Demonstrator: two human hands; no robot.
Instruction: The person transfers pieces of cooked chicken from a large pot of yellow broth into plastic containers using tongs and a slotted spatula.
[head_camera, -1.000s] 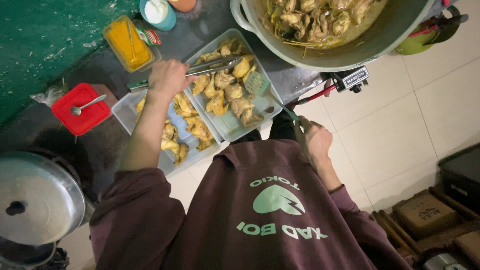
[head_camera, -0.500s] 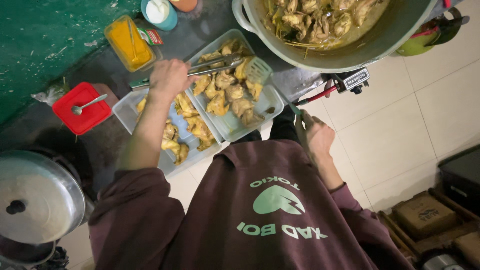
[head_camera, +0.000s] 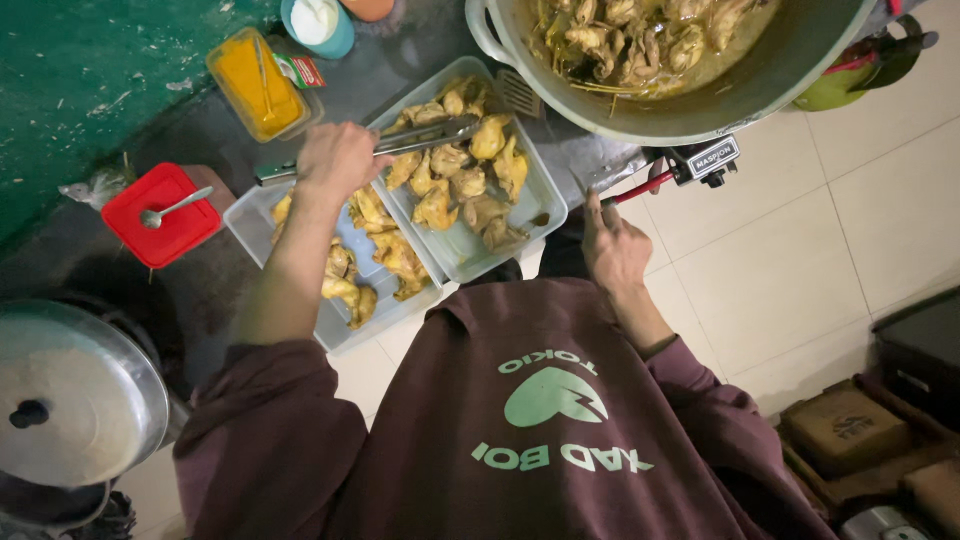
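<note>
left hand (head_camera: 335, 155) closed around tongs (head_camera: 420, 135), tips over chicken pieces (head_camera: 455, 180) just beyond the knuckles | right hand (head_camera: 612, 250) gripping spatula (head_camera: 520, 92) handle, blade ahead at the pot (head_camera: 700, 100) rim | 2 trays (head_camera: 455, 255) between hands

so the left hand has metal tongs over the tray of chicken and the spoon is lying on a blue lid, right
Not quite: in the head view the spoon lies on a red lid, not a blue one. The left hand does hold metal tongs over the tray of chicken.
</note>
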